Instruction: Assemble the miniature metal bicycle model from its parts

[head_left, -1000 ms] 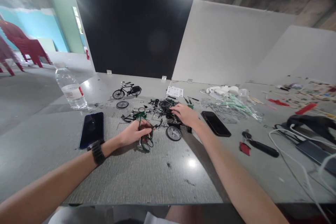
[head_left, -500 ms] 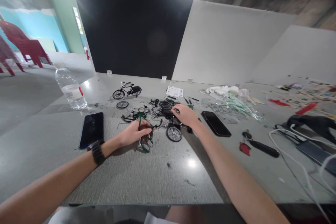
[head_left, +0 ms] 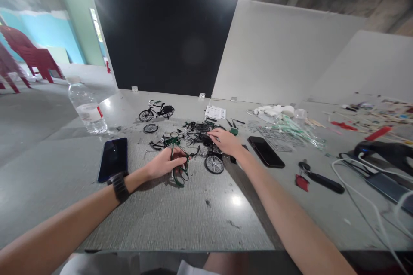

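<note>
My left hand [head_left: 164, 163] is closed around a green model bicycle frame [head_left: 177, 179], held low over the table. To the right, my right hand [head_left: 225, 141] reaches into a heap of small black bicycle parts [head_left: 193, 138], thumb and fingertips drawn together. Whatever sits between those fingertips is too small to make out. Just below it lies a spoked wheel [head_left: 214, 164]; another loose wheel [head_left: 150, 128] lies flat to the left of the heap. Behind that stands an assembled black model bicycle [head_left: 156, 111].
A water bottle [head_left: 86, 109] and a phone [head_left: 112, 160] are on the left. A second phone [head_left: 266, 151], keys with a black handle [head_left: 324, 182], and white cables [head_left: 364, 200] lie right. Printed sheets [head_left: 215, 112] and plastic scraps [head_left: 290, 129] are farther back.
My right hand has shifted slightly left over the heap of parts. My left hand stays in place with the green frame.
</note>
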### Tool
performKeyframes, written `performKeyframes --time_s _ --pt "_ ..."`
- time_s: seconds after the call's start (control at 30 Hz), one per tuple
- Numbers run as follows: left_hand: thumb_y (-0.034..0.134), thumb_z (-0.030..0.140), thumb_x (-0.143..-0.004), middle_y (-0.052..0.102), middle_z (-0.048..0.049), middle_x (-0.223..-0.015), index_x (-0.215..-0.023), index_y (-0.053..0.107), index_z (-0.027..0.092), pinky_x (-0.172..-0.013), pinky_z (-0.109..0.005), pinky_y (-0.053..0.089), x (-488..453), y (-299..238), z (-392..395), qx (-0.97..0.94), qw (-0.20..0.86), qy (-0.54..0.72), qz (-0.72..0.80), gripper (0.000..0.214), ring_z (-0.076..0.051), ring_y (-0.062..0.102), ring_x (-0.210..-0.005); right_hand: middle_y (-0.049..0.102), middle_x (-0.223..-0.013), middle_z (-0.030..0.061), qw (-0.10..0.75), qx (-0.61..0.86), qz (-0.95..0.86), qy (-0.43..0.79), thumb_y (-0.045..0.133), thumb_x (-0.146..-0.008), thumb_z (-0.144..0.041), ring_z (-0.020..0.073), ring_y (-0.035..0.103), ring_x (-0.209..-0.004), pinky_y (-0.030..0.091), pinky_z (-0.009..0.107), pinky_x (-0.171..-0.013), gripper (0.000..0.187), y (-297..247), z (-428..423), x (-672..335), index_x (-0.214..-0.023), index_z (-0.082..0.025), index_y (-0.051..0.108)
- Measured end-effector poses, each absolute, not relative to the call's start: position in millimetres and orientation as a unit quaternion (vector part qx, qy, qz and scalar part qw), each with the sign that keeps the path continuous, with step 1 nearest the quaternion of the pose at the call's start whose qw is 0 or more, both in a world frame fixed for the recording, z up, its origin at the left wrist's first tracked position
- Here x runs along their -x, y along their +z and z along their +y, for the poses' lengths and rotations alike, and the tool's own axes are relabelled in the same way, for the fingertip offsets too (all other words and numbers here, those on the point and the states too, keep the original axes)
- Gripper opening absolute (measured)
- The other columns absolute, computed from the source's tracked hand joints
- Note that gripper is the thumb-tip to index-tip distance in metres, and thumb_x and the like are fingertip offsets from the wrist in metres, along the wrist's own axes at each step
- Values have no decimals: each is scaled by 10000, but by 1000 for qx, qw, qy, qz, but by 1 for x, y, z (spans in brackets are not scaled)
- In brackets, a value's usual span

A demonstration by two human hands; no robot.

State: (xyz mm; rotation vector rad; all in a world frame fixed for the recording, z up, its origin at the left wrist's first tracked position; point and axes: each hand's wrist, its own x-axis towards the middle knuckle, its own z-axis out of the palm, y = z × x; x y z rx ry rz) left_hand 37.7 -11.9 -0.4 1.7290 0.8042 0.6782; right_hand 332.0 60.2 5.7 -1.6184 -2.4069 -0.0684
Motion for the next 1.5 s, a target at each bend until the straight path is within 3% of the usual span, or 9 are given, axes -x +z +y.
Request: performKeyframes --time_s 0.33,0.57,0.77,1.03,1.5 --pt "608 477 -893 669 -68 -813 -890 643 124 -646 -267 514 -38 1 -12 -727 524 289 338 355 -142 615 -688 656 -1331 74 135 538 -832 -13 367 -1038 -359 249 634 -1169 518 367 -954 410 15 50 -322 -1274 -221 672" --pt "619 486 -884 670 -70 -820 -913 641 119 -641 -271 517 -38 0 -12 -719 533 289 339 369 -143 616 -680 681 -1300 79 113 548 -829 -9 340 -1035 -512 264 652 -1143 530 386 -932 491 18 47 -319 -1231 -237 696" --pt "613 475 -893 661 -73 -814 -902 644 117 -633 -274 509 -38 0 -12 -724 528 288 338 360 -143 607 -676 446 -1566 70 74 577 -813 -32 267 -982 -694 313 615 -1221 547 432 -918 673 14 52 -327 -1242 -256 708" --pt "595 464 -907 669 -76 -844 -941 636 110 -648 -281 522 -37 -4 -10 -718 536 286 339 357 -141 609 -688 436 -1576 43 66 552 -831 -28 245 -997 -669 296 623 -1214 556 394 -909 672 8 58 -328 -1356 -261 641" --pt "577 425 -914 669 -72 -840 -934 643 109 -634 -264 510 -38 -2 -11 -726 526 284 339 324 -130 600 -673 462 -1547 98 83 519 -850 -14 256 -995 -666 286 688 -1042 563 395 -827 695 17 38 -300 -1434 -229 572"
